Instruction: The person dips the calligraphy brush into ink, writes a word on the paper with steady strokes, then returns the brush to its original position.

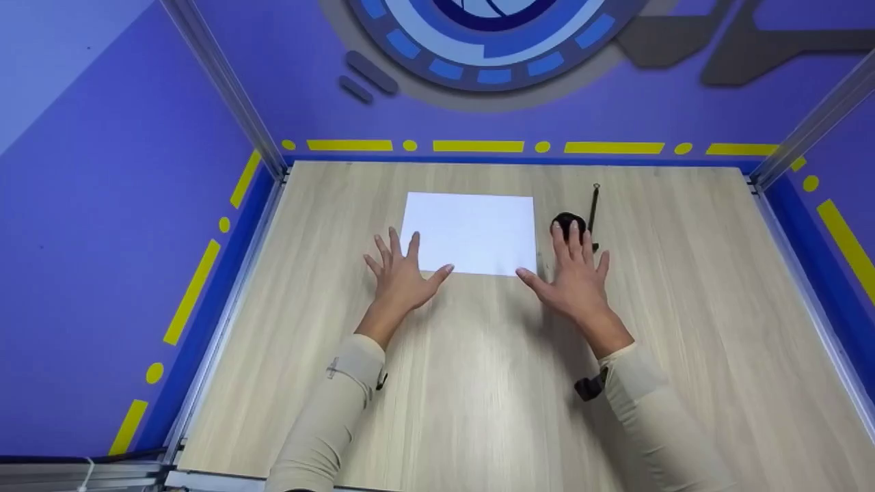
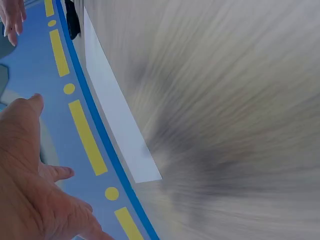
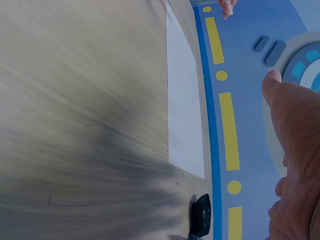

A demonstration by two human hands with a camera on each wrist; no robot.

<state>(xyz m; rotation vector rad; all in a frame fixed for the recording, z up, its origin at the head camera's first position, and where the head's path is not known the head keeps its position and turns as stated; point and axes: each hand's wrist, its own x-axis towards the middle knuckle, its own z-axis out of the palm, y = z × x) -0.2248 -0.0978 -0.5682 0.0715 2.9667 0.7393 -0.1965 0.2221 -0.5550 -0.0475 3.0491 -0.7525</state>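
A blank white sheet of paper lies flat on the wood-grain table. My left hand, fingers spread, is over the sheet's near left corner; the left wrist view shows it raised above the tabletop. To the right, my right hand is also raised with spread fingers, its thumb by the sheet's near right corner. Its fingertips partly cover a small rounded black object in the head view. Beside that lies a thin black rod with a small ring at its far end. Neither hand holds anything.
Blue-purple panels with yellow dashes, including the back wall, enclose the table at the back and both sides. Metal posts stand at the back corners. Each wrist wears a strap, with a dark device visible on the right one.
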